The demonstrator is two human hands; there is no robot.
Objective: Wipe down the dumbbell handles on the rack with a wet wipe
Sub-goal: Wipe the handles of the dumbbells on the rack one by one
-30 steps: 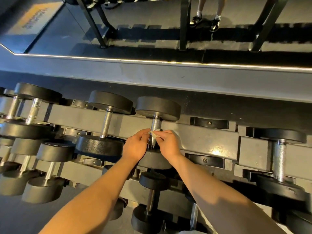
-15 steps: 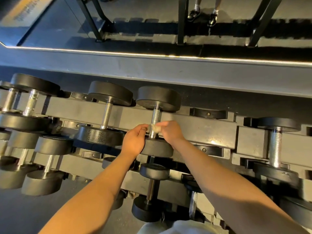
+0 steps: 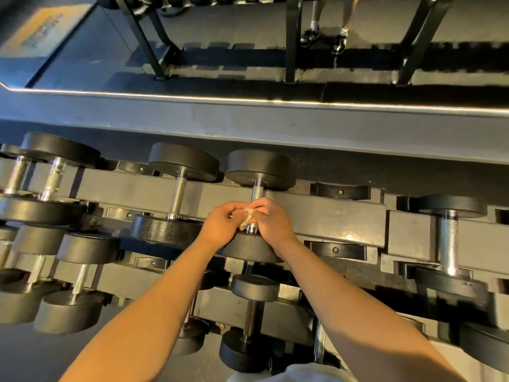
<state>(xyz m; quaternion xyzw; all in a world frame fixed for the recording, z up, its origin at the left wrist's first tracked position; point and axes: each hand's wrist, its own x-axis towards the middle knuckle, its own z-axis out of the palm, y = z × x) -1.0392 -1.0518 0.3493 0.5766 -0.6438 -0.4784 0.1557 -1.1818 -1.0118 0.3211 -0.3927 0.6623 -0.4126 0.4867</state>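
Observation:
A black dumbbell with a knurled chrome handle (image 3: 257,192) lies on the top tier of the dark rack (image 3: 330,213), near the middle. A small crumpled white wet wipe (image 3: 246,217) is wrapped around the lower half of that handle. My left hand (image 3: 220,226) pinches the wipe from the left and my right hand (image 3: 271,223) grips it from the right, both closed around the handle. The handle's lower end (image 3: 252,229) shows just below my fingers, above the near weight head (image 3: 248,248).
More dumbbells lie along the rack: one just left (image 3: 176,198), a pair at far left (image 3: 53,175), one at right (image 3: 447,244), smaller ones on lower tiers (image 3: 249,315). A mirror behind reflects rack legs and a person's feet (image 3: 323,37). Two empty cradles (image 3: 341,191) sit right of my hands.
Both hands with the wipe have slid a little down the handle toward the near weight head, after being higher on it half a second ago. The view has tilted slightly.

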